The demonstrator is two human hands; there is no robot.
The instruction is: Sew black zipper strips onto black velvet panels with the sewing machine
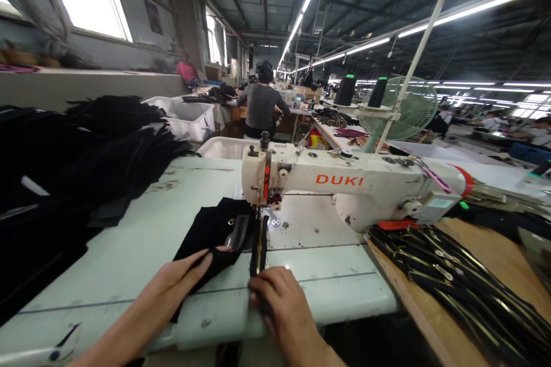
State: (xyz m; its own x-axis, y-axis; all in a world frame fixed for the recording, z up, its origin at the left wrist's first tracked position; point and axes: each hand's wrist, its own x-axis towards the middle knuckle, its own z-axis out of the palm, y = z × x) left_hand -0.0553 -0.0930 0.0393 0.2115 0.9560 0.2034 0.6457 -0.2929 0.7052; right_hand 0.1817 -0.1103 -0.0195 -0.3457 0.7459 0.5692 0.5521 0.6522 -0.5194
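1. On my feed, the left hand point(185, 275) and the right hand point(279, 304) are apart, working just in front of the needle point(263, 202) of a white DUKI sewing machine point(344, 180).
2. The left hand lies across a black cloth panel point(206, 235), which sits on the pale green tabletop point(107, 309) with its far end at the needle. A glossy black strip point(238, 232) shows on the panel.
3. The right hand's fingers point(262, 289) are curled over the near end of a black zipper with gold teeth point(259, 249), which runs from there up to the needle, right beside the panel. From here I can't tell whether either hand is actually gripping.
4. Over to the containers: a white plastic bin point(221, 149) sits just behind the machine, but I can't see inside it. A second white bin point(185, 117) stands farther back, and I can't make out its contents either.
5. To my left, a heap of black cloth point(107, 149) covers the tabletop's far side. To my right, a pile of zippers point(447, 281) lies on a wooden board point(495, 241).
6. Beyond the machine, a co-worker point(262, 104) sits with their back to me.
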